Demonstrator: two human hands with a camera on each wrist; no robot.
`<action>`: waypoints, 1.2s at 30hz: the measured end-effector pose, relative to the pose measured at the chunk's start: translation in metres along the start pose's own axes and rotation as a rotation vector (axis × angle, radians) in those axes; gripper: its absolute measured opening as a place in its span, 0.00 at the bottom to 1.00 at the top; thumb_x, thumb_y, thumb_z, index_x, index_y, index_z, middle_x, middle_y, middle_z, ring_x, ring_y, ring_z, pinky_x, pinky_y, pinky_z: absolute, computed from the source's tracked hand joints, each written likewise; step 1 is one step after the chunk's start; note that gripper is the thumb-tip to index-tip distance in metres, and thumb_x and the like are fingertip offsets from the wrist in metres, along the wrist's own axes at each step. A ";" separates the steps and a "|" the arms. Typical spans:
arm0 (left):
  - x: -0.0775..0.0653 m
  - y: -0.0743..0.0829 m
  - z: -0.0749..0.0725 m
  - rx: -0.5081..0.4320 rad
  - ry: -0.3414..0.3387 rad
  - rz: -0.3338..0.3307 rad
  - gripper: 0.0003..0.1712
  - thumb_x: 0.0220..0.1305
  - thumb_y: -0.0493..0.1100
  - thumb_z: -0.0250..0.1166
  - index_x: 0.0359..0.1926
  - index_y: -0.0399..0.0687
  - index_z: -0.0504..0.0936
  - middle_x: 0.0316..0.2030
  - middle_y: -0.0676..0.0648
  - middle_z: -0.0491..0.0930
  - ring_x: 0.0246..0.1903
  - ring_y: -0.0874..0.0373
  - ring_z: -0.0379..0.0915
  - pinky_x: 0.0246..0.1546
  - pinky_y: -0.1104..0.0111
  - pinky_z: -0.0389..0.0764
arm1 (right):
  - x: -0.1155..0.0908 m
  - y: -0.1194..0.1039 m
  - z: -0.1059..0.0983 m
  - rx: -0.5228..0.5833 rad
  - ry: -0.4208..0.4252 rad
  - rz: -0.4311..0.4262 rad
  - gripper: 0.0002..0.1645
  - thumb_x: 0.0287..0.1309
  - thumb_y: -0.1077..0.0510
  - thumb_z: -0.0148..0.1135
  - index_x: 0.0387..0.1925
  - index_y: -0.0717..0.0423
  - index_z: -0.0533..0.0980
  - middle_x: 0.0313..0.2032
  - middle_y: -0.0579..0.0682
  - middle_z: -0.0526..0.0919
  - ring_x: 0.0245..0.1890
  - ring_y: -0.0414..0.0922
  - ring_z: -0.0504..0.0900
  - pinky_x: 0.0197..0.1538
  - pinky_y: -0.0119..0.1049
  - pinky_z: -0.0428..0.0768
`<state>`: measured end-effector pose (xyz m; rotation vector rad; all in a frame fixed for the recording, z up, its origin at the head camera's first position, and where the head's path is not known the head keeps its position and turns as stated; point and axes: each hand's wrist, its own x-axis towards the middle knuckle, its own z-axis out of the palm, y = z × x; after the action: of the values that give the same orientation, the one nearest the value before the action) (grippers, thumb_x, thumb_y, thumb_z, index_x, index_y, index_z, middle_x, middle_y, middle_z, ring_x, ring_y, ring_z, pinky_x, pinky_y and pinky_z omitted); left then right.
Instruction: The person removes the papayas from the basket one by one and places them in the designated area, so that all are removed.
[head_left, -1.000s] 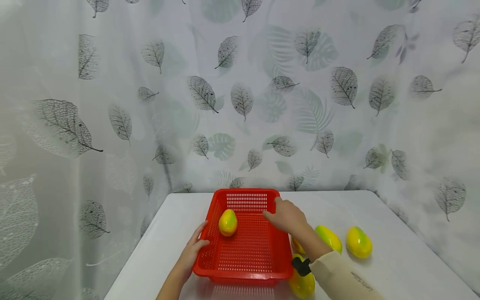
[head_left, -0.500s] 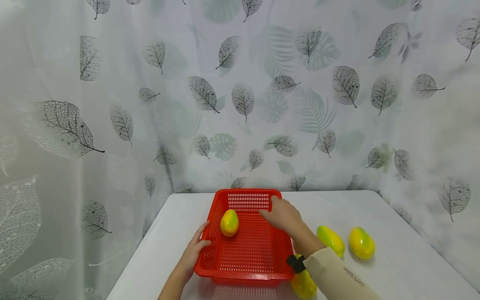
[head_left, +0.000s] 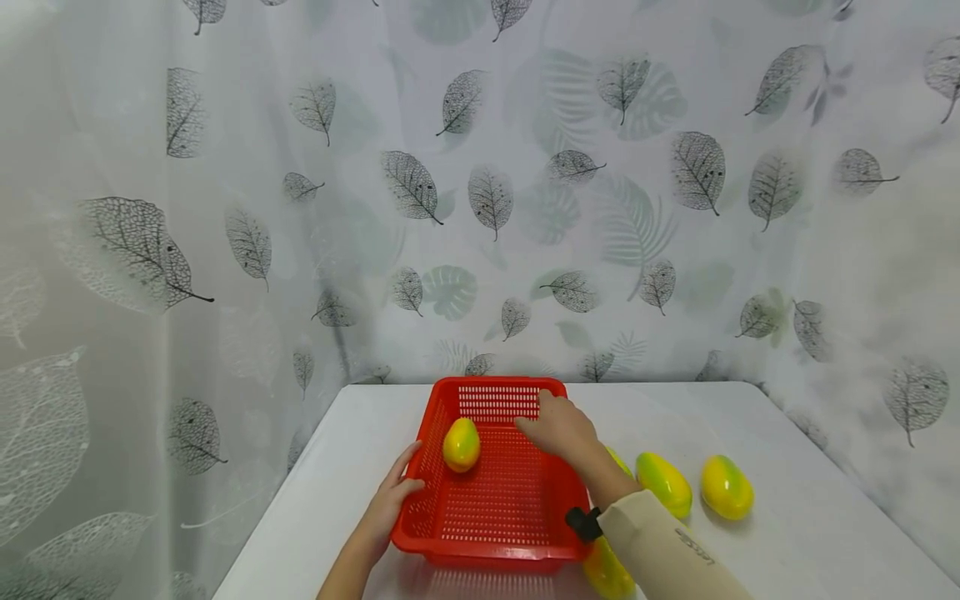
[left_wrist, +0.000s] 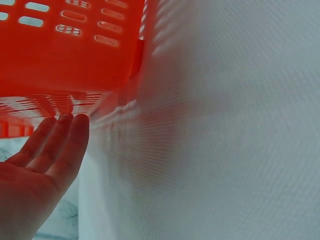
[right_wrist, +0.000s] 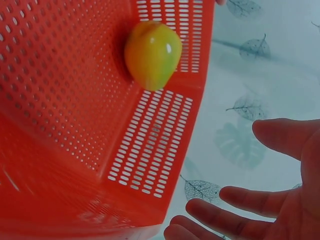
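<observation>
A red plastic basket (head_left: 491,492) stands on the white table, and one yellow-green mango (head_left: 461,445) lies in it near the left wall. My left hand (head_left: 386,504) rests against the basket's left side. In the left wrist view, straight fingers (left_wrist: 62,145) touch the outside of its wall. My right hand (head_left: 562,429) is over the basket's right rim. The right wrist view shows its fingers (right_wrist: 255,200) spread and loosely bent, holding nothing. Partly hidden by the right arm, another mango (head_left: 609,571) lies beside the basket's near right corner.
More mangoes lie to the right of the basket: one close to the sleeve (head_left: 664,483), a mango farther right (head_left: 726,487), and one mostly hidden behind the forearm. A leaf-patterned curtain (head_left: 487,208) surrounds the white table (head_left: 795,533) at the back and sides.
My right hand has shifted slightly left over the basket, its sleeve moving left too. The whole view has drifted a little. The left hand, the basket and the mango inside keep their places.
</observation>
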<state>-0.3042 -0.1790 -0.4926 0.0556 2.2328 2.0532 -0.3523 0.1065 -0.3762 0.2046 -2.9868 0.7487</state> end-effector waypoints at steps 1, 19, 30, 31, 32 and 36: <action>0.000 0.000 0.000 0.001 0.002 -0.003 0.40 0.73 0.43 0.52 0.82 0.60 0.51 0.79 0.32 0.52 0.70 0.32 0.64 0.58 0.48 0.83 | 0.001 0.000 0.001 0.005 -0.002 0.001 0.44 0.64 0.43 0.63 0.71 0.68 0.66 0.63 0.66 0.79 0.60 0.64 0.81 0.60 0.60 0.80; -0.001 0.000 -0.003 0.001 0.031 -0.018 0.40 0.73 0.43 0.53 0.82 0.59 0.52 0.78 0.31 0.53 0.69 0.32 0.66 0.57 0.47 0.84 | 0.012 0.000 0.019 0.040 -0.028 0.037 0.45 0.65 0.43 0.63 0.72 0.69 0.65 0.63 0.66 0.79 0.59 0.62 0.81 0.61 0.59 0.80; -0.002 -0.001 -0.002 -0.006 0.016 -0.031 0.41 0.73 0.43 0.54 0.82 0.60 0.51 0.79 0.31 0.53 0.69 0.32 0.67 0.55 0.48 0.85 | 0.014 0.004 0.027 0.043 -0.011 0.040 0.42 0.63 0.45 0.64 0.69 0.69 0.68 0.56 0.65 0.84 0.53 0.60 0.85 0.54 0.57 0.83; -0.002 0.000 -0.001 -0.005 0.014 -0.031 0.41 0.72 0.43 0.54 0.82 0.60 0.51 0.79 0.31 0.53 0.69 0.32 0.67 0.55 0.48 0.85 | 0.015 0.005 0.028 0.046 -0.011 0.044 0.43 0.63 0.45 0.64 0.69 0.69 0.68 0.56 0.65 0.83 0.53 0.60 0.85 0.55 0.57 0.83; -0.002 0.000 -0.001 -0.003 0.012 -0.029 0.41 0.72 0.43 0.54 0.83 0.60 0.51 0.79 0.31 0.53 0.69 0.33 0.67 0.55 0.49 0.85 | 0.015 0.005 0.028 0.047 -0.014 0.046 0.43 0.63 0.45 0.64 0.70 0.69 0.67 0.57 0.66 0.83 0.54 0.60 0.84 0.55 0.58 0.83; -0.001 0.002 0.000 -0.001 0.002 -0.018 0.41 0.72 0.43 0.54 0.83 0.59 0.51 0.79 0.30 0.52 0.69 0.32 0.67 0.56 0.49 0.85 | 0.017 0.006 0.028 0.048 -0.027 0.066 0.46 0.65 0.45 0.63 0.74 0.69 0.62 0.63 0.66 0.79 0.59 0.61 0.82 0.60 0.59 0.81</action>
<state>-0.3037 -0.1785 -0.4911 0.0338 2.2255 2.0460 -0.3706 0.0962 -0.4024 0.1198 -3.0160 0.8317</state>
